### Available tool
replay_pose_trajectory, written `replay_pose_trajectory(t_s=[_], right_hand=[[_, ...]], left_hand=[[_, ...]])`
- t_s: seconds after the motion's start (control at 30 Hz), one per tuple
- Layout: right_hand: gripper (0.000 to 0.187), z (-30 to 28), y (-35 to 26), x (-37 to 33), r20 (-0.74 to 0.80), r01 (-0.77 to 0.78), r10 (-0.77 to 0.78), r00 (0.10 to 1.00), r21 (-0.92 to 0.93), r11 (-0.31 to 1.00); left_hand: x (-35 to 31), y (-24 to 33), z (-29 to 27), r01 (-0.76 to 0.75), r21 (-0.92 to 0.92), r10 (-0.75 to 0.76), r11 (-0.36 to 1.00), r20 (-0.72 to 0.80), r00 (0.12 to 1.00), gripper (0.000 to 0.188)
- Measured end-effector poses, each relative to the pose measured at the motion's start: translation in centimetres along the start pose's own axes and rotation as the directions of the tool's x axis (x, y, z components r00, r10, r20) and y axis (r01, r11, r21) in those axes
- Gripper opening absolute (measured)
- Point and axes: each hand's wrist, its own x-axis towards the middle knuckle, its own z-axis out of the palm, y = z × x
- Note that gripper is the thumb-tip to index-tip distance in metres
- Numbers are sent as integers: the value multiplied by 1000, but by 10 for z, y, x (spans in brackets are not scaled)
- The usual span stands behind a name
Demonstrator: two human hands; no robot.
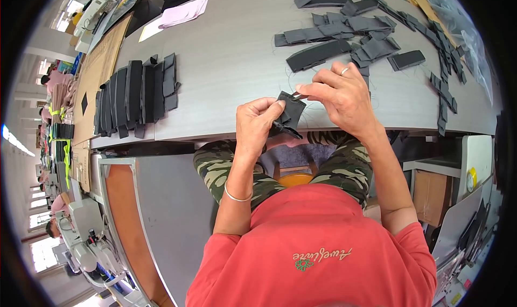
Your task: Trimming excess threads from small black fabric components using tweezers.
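Over the table's near edge, my left hand (pixel 255 125) pinches a dark grey sewn fabric piece (pixel 292 111) between thumb and fingers, with part of it folded and hanging down. My right hand (pixel 341 98) is closed round a slim dark pointed tool (pixel 299 96) that looks like thread snips. Its tip meets the upper edge of the fabric, and most of the tool is hidden in my fingers. Fine loose threads show around the piece.
On the grey table (pixel 226 54), a row of dark fabric strips (pixel 134 97) lies at left. Several more strips (pixel 318 54) are strewn at right, some in chains. Pink sheets (pixel 183 13) lie at far left. Clear plastic (pixel 458 21) lines the far right edge.
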Motion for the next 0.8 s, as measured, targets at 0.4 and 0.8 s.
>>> replay_pose_trajectory(t_s=[0.4,0.8], right_hand=[[16,6,-4,-4,-44,-142,146,988,80,987],[19,16,-26,-11,-19,-379,451,892,511,771]], left_hand=[[-2,-2,-3,-46,-80,41,996,-67,997,18],[-5,5,-5,-142,-388,56,911,-224,973,16]])
